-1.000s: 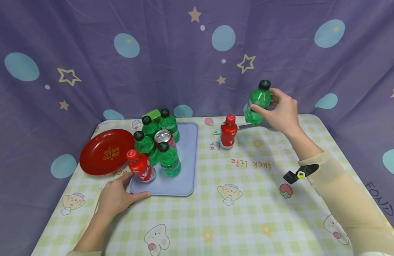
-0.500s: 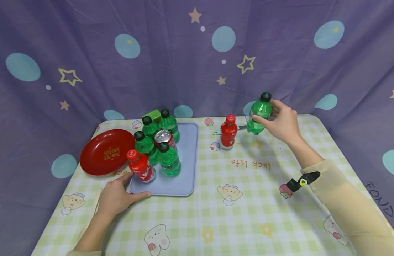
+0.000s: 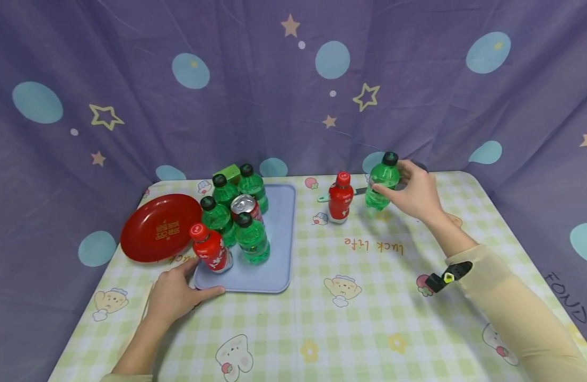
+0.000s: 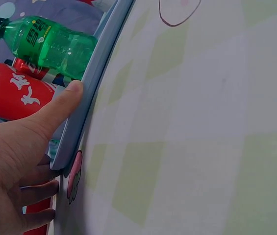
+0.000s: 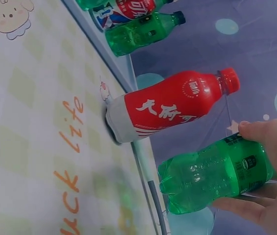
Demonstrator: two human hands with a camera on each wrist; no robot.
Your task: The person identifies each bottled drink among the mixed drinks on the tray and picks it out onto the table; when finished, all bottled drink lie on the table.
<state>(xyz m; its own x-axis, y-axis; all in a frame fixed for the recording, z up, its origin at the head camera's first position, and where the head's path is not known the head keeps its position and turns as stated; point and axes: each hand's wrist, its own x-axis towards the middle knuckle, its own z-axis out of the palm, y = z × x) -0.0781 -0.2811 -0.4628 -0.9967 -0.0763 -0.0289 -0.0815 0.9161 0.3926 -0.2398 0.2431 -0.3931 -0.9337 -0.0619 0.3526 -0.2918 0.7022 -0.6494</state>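
My right hand [image 3: 414,193] grips a green soda bottle [image 3: 382,180] with a black cap, upright above the table's far right part. In the right wrist view its base is clear of the cloth. Just left of it stands a red bottle [image 3: 341,199] with a red cap. My left hand [image 3: 174,292] rests at the near-left corner of a blue-grey tray [image 3: 279,265]. Its thumb [image 4: 62,105] lies straight along the rim, the fingers spread beside the corner. On the tray are several green bottles [image 3: 252,241], a soda can [image 3: 244,204] and another red bottle [image 3: 211,252].
A red oval plate [image 3: 145,231] with gold characters lies left of the tray. Behind the tray is a green box [image 3: 228,172]. A utensil with a mint-green handle end [image 3: 324,198] lies behind the standing red bottle. A purple curtain [image 3: 293,90] hangs behind the table.
My right hand has lowered the green soda bottle toward the table, lastly shifting slightly left. My left hand stays at the tray corner.
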